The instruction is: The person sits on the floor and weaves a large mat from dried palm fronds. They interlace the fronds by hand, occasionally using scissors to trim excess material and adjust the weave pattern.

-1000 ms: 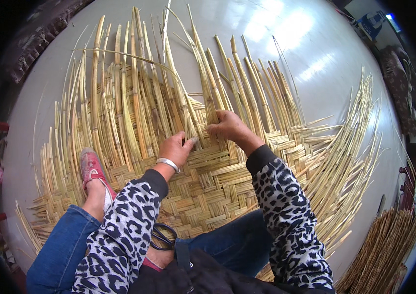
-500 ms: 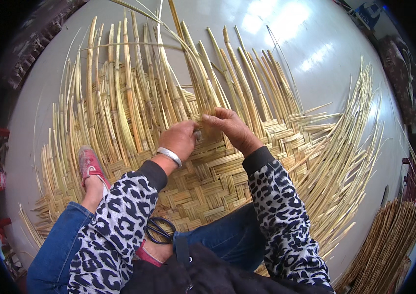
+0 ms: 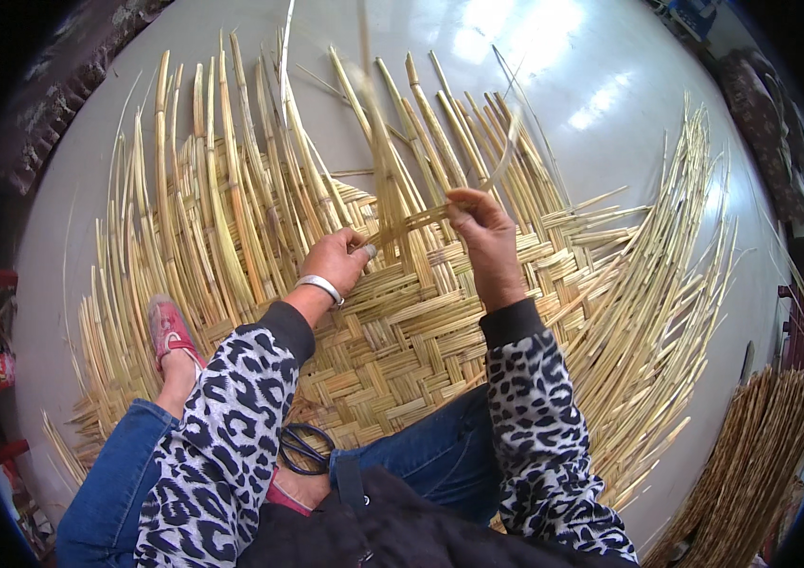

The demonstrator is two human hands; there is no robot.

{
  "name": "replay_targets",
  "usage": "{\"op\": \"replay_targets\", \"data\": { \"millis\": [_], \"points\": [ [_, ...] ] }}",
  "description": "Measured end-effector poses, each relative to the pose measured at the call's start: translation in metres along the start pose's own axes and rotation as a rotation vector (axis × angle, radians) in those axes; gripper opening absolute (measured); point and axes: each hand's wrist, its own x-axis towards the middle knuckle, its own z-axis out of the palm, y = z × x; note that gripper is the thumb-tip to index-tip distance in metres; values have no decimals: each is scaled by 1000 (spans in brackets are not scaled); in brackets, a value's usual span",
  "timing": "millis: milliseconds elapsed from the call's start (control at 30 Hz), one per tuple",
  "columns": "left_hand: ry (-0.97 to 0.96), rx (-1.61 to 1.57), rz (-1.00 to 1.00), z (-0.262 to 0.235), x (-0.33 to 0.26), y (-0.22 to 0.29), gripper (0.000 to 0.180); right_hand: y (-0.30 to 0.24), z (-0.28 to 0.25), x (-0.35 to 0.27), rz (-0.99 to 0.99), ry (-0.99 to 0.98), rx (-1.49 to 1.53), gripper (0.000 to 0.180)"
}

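Observation:
A large mat (image 3: 402,355) of flat straw-coloured reed strips lies in front of me, woven in a slanting pattern. Long unwoven reeds (image 3: 232,189) fan out from its far edge. My left hand (image 3: 334,263), a silver bangle at the wrist, pinches reed strips at the weave's far edge. My right hand (image 3: 489,244) is raised slightly to the right, thumb and fingers closed on the end of some reed strips (image 3: 426,219) that stretch between both hands. Between the hands, an upright reed is smeared by motion.
Loose reed ends (image 3: 672,312) spread off the mat's right side. Black-handled scissors (image 3: 307,448) lie by my lap. My red shoe (image 3: 171,327) rests on the mat's left part. A brown bundle of stalks (image 3: 752,464) stands at lower right on the grey floor (image 3: 601,57).
My hands were close together at the far edge. The right has moved right, drawing reed strips out between them; the left has shifted slightly left. Upright reeds between them have moved.

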Motion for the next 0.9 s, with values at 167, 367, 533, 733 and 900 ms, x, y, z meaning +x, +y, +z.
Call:
{"op": "replay_targets", "data": {
  "millis": [167, 367, 533, 733, 900],
  "points": [
    [-25, 315, 50, 4, -9, 15, 27, 22, -10, -5, 13, 270, -574, 14],
    [-4, 681, 232, 2, -24, 32, 24, 44, -36, 0, 234, 369, -575, 17],
    [89, 300, 471, 14, -17, 40, 24, 26, -49, -1, 283, 422, 211, 19],
    [-82, 274, 432, 45, 7, 61, 33, 11, -67, 18, 253, 703, 551, 24],
    [-228, 305, 299, 43, 21, 68, 25, 13, -62, 36, 251, 602, 429, 24]
  ]
}}
